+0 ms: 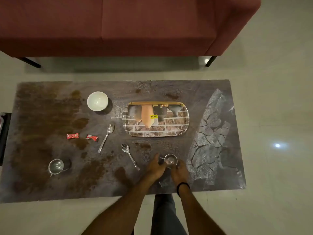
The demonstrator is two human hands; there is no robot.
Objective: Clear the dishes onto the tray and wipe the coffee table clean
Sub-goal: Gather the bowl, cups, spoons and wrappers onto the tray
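We saw left hand (155, 167) and right hand (179, 170) both curled round steel cup (170, 160) | tray (169, 129) lay beyond them | its yellow sticker (154, 116) apparently read 79.00 | red wrappers (72, 136) left of hands, print unreadable

1. Bare tabletop strip runs from small cup (170, 160), gripped by left hand (155, 167) and right hand (179, 170), to tray (169, 130).
2. Near spoon (130, 156) lies just left of left hand.
3. Far spoon (106, 137), red wrapper (72, 136), bowl (97, 101) and far-left cup (56, 166) sit further left, well apart, with gaps between.
4. Right end of coffee table (216, 133) is open.
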